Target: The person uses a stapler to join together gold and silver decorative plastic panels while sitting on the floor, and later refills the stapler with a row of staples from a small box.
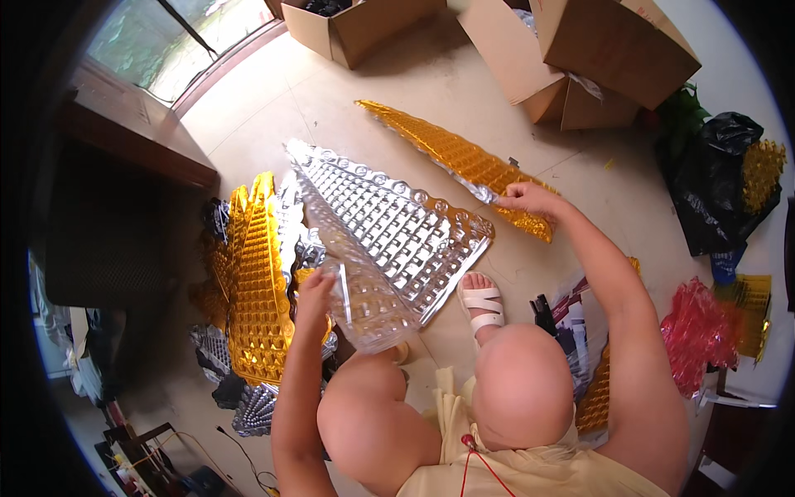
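Observation:
Pinched in my right hand [532, 200] is the lower part of a long, narrow gold embossed foil sheet [451, 153], slanting away toward the far left. My left hand [316, 295] is closed at the edge of a large silver embossed foil sheet [385, 219]. That sheet is triangular, with a scalloped far edge, and its near-left side panel looks creased and somewhat blurred. Just left of this hand, a gold embossed foil piece [258, 306] stands over other crumpled silver and gold foil pieces.
Cardboard boxes [364, 33] stand at the far side, more at far right. A black plastic bag [712, 190] and red plastic wrap [697, 335] lie to the right. A dark cabinet [116, 199] is at left. A sandalled foot [483, 305] is near the silver sheet.

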The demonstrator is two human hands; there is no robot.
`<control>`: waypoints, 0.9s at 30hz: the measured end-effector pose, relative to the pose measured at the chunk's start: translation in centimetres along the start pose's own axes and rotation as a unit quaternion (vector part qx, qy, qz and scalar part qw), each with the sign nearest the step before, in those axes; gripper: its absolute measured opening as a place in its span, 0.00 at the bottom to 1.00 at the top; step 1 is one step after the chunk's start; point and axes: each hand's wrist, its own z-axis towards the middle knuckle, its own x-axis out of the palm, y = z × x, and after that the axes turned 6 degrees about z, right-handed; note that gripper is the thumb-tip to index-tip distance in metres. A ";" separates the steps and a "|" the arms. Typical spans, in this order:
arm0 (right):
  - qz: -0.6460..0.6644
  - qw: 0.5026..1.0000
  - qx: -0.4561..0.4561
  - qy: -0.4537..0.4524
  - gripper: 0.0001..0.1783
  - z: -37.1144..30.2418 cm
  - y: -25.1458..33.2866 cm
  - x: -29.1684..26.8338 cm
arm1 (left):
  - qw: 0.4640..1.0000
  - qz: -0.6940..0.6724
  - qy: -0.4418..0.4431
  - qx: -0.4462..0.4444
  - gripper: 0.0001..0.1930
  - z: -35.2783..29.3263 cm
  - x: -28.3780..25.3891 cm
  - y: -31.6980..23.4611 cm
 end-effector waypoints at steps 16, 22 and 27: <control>0.097 0.979 -0.175 0.042 0.14 -8.1 4.6 14.0 | 0.963 0.212 -0.047 0.159 0.23 -4.1 3.3 1.3; 0.040 0.974 -0.007 -0.222 0.25 -8.4 -8.6 13.2 | 0.990 0.116 -0.063 0.042 0.28 -3.8 -0.8 5.4; -0.127 0.863 0.303 -0.384 0.40 -11.3 -19.4 13.8 | 0.992 0.033 -0.113 0.051 0.42 -5.2 -1.9 5.2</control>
